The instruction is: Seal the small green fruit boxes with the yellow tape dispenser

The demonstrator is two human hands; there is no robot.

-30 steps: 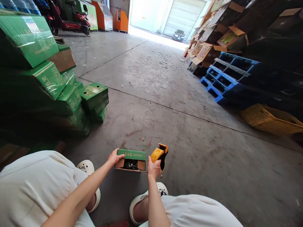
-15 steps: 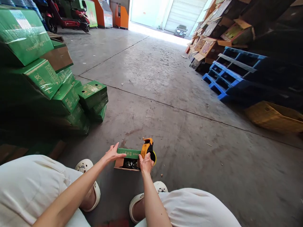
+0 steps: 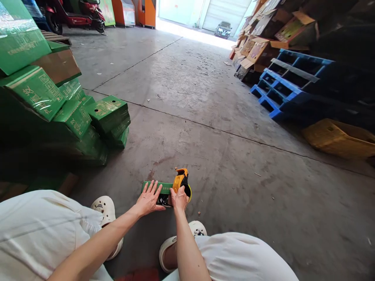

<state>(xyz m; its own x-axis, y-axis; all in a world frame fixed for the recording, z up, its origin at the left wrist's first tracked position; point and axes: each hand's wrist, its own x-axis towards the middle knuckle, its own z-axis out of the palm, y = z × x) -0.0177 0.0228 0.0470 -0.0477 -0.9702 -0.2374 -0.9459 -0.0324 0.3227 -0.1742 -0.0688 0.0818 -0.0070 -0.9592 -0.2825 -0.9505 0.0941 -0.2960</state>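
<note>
On the floor between my feet stands a small green cardboard box (image 3: 166, 188), partly open at the top, with dark, shiny contents showing in the gap. My left hand (image 3: 150, 198) lies spread over the box's left part, fingers apart and pointing away from me, hiding that side. My right hand (image 3: 179, 198) is wrapped round an orange-and-black tape dispenser (image 3: 181, 178) at the box's right end. A yellow-edged roll shows on the dispenser's right side, partly behind my fingers.
Stacked green cartons (image 3: 108, 111) rise at the left. Blue pallets (image 3: 281, 88) and a heap of cardboard boxes (image 3: 254, 54) stand at the right, with a yellow crate (image 3: 336, 136) nearer. A red scooter (image 3: 76, 17) is parked at the back left.
My left hand has moved right, from the box's left edge to lie flat over its top. My right hand keeps hold of the tape dispenser. The view has shifted slightly.
</note>
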